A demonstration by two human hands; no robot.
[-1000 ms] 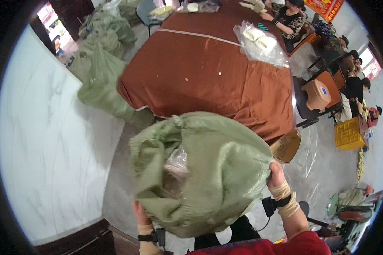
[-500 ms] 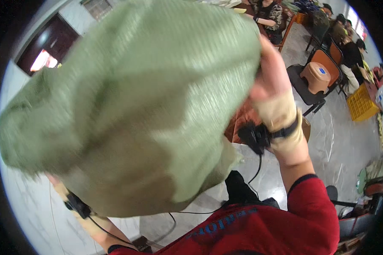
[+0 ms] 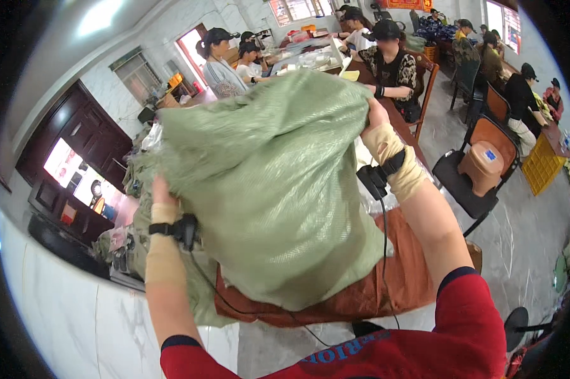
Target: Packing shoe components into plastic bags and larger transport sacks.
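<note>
A large pale green woven sack fills the middle of the head view, bulging and creased. My left hand grips its left edge, with the fingers mostly hidden by the fabric. At the upper right corner my right hand holds the sack, its fingers curled behind the edge. Both wrists have beige wraps and black straps with a small device and cable. Beneath the sack's lower part lies a reddish-brown cloth spread over a surface. What the sack contains, if anything, is hidden.
Beyond the sack, several people sit or stand at a long table strewn with white material. A chair with a tan stool on it stands at the right, near a yellow crate. More green sacks are piled at the left by a dark door.
The sack has moved away from me and down, over the brown cloth. Both hands have gone with it, and the view has tilted up, showing more of the room.
</note>
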